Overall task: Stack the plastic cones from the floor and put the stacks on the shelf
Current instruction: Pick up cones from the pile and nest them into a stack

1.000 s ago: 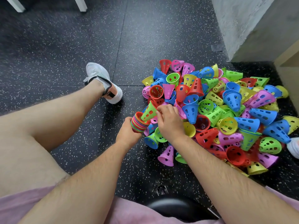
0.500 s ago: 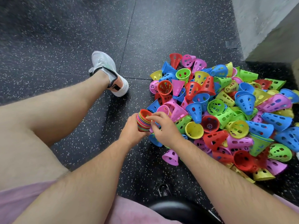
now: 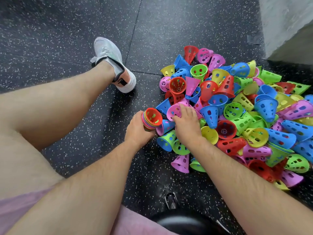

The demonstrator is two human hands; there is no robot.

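- Far left, a bare leg stretches across the speckled floor (image 3: pixel 50 31), with a white shoe (image 3: pixel 115 65) planted well clear of the action.
- The left hand (image 3: pixel 137 131) is wrapped tight round a short stack (image 3: pixel 151 118) of nested cones. A red one sits on top, mouth turned up toward us, right at the pile's left edge.
- The right hand (image 3: pixel 186 126) is just beside it, fingers and thumb clamped on the rim of a pink cone (image 3: pixel 172 111) at the heap's left side. That looks like the next one to go on.
- To the right, the pile (image 3: pixel 245 116) sprawls over the floor toward the grey wall (image 3: pixel 288 22): red, blue, green, yellow and pink cones, loose and tumbled.
- Progress? Early, I'd say. There's one small stack in hand, most cones are unstacked, and no shelf is in view, so nothing shows as put away.
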